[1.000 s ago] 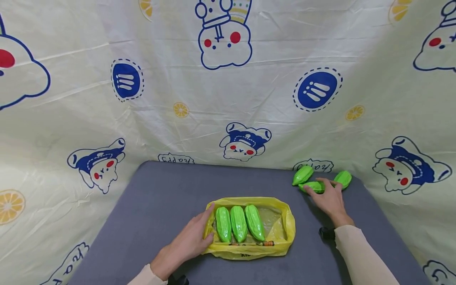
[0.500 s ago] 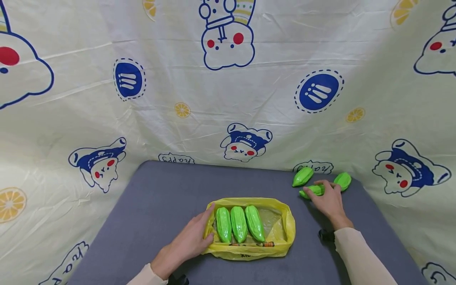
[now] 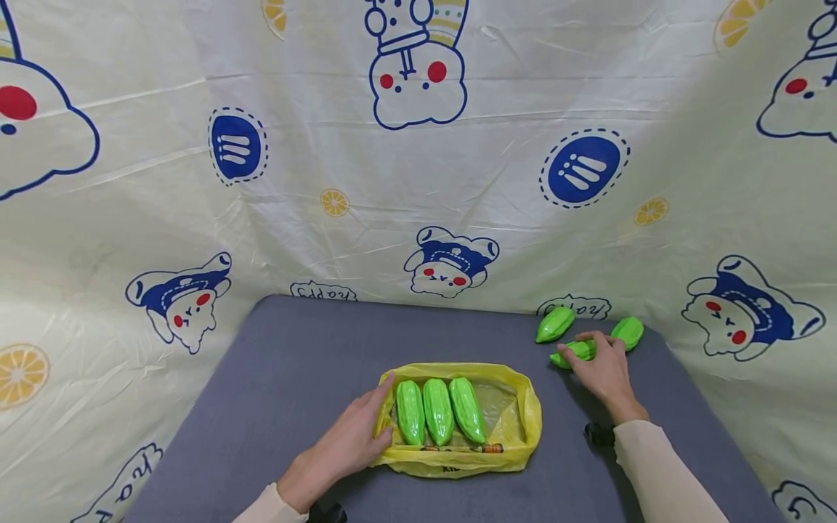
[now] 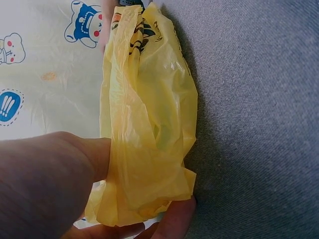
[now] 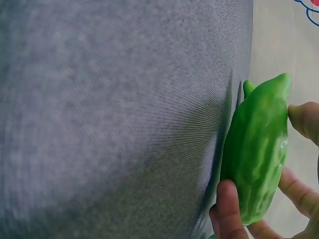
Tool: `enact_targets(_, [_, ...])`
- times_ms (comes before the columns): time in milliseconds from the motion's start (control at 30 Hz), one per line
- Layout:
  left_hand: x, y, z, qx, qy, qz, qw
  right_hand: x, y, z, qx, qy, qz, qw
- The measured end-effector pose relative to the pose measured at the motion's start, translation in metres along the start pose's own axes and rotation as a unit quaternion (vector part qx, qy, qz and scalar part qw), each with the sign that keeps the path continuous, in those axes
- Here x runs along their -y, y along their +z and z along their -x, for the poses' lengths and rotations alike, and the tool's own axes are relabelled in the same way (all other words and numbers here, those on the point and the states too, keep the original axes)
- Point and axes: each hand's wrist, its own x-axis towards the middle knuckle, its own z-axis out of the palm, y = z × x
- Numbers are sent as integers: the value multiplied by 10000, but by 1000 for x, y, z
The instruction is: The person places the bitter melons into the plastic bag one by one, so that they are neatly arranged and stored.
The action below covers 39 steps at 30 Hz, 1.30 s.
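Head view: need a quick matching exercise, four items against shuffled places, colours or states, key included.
1. Left hand
2. Right hand
3. Bag
4. Table

A. Gripping a gourd
B. Grey
C. At the bag's left end
D. Yellow, three gourds inside

Pairs: 1-C, 2-A, 3-D, 4-B

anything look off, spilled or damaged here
Nothing looks spilled or damaged. The figures printed on the backdrop are upside down, which looks odd, and the rightmost gourd in the bag slants more than the other two.
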Motion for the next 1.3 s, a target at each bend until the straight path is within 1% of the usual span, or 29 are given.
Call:
enact_targets(400, [-1,1,1,-2,-25,-38,10000,0,0,4,-156,-144,-88,9997])
enact_targets(900, [-1,2,0,-38,6,-64,10000,1,1,6,-146,-122,-149,9997])
enact_targets(1300, [-2,1,1,-33,23,-61,10000,-1,3,8,-158,-221,-172,9995])
